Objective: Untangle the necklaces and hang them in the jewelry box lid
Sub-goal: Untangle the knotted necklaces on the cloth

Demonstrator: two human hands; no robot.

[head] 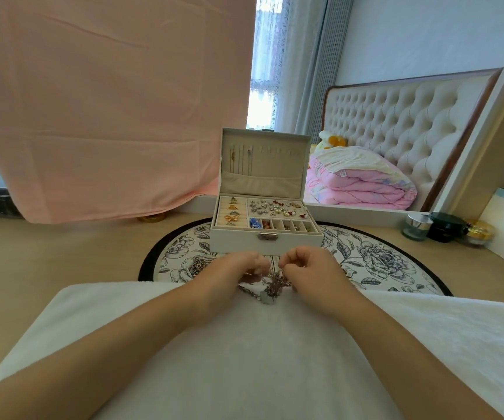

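**Obs.** A tangled knot of thin metal necklaces lies at lower centre of frame, on the far edge of a white terry towel. It is just in front of the open white jewelry box. The left hand and right hand sit close together over the knot. Fingers are curled, and each hand pinches strands on its own side. How many strands each holds is hidden under the fingers. A pale pendant rests on the towel below the knot.

The upright cream-lined box lid stands at centre frame. A few thin chains already hang from its left hooks; the right hooks look bare. A second dark heap of chain lies on the round floral mat, just left of the left hand.

**Risks (judgement).**
- Drawing the hands apart while strands are taut likely tightens the knot or snaps a fine link. Cause: force instead of slack.
- The pendant may catch in the towel loops and drag the knot.
- A freed chain carried to the lid could brush the hung chains and tangle again.
- A trailing end could snag in the open earring compartments.
- Pressing on a hook may push the box back across the mat.
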